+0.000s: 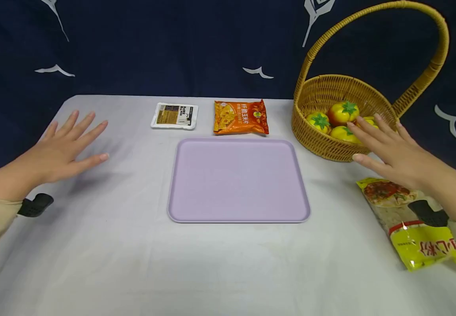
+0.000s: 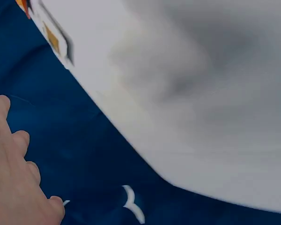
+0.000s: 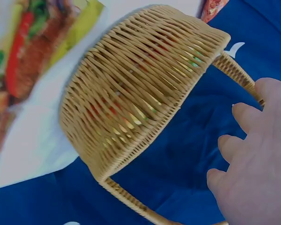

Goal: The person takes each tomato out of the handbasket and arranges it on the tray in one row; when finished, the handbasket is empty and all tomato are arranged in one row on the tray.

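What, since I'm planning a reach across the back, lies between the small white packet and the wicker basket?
The orange snack bag lies between the small white packet and the wicker basket; the head view shows it.

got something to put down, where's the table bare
Free: the lilac rectangular tray; the white table before it and between it and the left hand. Crowded: right, with tan wicker basket, yellow printed packet and right hand; behind, with orange rectangular bag and flat white sachet.
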`<action>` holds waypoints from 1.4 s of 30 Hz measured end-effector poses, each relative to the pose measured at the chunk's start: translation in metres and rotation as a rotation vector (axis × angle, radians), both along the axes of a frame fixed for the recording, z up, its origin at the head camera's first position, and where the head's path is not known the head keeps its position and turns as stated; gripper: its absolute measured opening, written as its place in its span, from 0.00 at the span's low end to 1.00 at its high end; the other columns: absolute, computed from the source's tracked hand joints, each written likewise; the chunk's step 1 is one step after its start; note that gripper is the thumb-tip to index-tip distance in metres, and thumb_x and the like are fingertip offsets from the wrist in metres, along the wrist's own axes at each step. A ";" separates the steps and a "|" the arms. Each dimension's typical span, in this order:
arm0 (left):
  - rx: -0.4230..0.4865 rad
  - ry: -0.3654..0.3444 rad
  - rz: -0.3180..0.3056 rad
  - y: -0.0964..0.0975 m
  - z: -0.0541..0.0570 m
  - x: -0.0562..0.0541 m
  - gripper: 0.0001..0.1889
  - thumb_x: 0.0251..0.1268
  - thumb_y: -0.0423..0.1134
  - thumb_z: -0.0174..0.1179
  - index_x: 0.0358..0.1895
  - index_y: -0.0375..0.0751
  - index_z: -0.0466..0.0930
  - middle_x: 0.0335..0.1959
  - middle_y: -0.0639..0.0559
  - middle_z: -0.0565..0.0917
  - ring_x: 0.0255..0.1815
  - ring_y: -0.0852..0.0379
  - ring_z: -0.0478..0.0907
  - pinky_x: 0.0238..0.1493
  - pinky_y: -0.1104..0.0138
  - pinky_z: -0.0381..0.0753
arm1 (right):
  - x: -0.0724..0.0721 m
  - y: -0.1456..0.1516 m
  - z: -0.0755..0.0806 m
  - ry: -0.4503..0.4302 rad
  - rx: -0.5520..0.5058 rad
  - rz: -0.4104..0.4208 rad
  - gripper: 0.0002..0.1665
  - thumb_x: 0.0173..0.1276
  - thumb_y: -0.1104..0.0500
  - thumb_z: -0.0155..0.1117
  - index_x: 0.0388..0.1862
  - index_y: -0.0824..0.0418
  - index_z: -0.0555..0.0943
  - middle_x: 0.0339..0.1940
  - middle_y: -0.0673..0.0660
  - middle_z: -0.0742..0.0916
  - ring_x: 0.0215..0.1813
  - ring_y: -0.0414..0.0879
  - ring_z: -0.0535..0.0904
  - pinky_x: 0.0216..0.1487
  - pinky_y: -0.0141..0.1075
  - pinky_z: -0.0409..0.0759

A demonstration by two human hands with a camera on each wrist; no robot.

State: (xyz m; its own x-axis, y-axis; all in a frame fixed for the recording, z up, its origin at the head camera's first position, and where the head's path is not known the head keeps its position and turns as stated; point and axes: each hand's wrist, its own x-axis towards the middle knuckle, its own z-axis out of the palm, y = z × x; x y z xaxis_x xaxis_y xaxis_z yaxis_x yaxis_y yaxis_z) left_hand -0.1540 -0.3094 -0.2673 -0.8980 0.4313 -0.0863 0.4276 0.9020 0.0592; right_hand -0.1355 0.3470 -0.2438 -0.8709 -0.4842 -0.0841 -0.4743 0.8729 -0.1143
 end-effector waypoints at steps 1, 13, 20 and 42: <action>-0.008 0.005 -0.009 0.001 0.004 -0.002 0.41 0.68 0.59 0.46 0.75 0.53 0.34 0.74 0.50 0.28 0.69 0.52 0.16 0.61 0.48 0.14 | -0.001 -0.001 0.002 0.004 0.006 0.005 0.41 0.74 0.48 0.47 0.76 0.48 0.38 0.76 0.57 0.41 0.71 0.52 0.23 0.61 0.54 0.16; 0.130 0.039 -0.037 0.043 0.063 -0.018 0.41 0.69 0.57 0.47 0.75 0.49 0.35 0.75 0.47 0.33 0.72 0.50 0.25 0.65 0.46 0.25 | -0.049 -0.021 0.057 0.101 -0.100 -0.143 0.41 0.74 0.47 0.48 0.76 0.59 0.42 0.74 0.67 0.47 0.72 0.63 0.36 0.66 0.58 0.32; 0.554 -0.081 -0.035 0.063 0.028 -0.009 0.40 0.69 0.48 0.54 0.75 0.56 0.38 0.75 0.53 0.41 0.73 0.48 0.39 0.67 0.46 0.40 | -0.083 -0.052 0.024 0.009 -0.540 -0.320 0.38 0.72 0.46 0.50 0.75 0.58 0.53 0.72 0.62 0.61 0.68 0.62 0.59 0.64 0.55 0.58; 0.597 -0.391 -0.203 0.104 -0.080 0.004 0.53 0.54 0.53 0.67 0.76 0.53 0.37 0.75 0.49 0.38 0.73 0.48 0.29 0.68 0.49 0.30 | -0.102 -0.035 -0.025 -0.184 -0.320 -0.241 0.34 0.69 0.55 0.58 0.69 0.66 0.62 0.60 0.74 0.70 0.56 0.65 0.66 0.57 0.60 0.62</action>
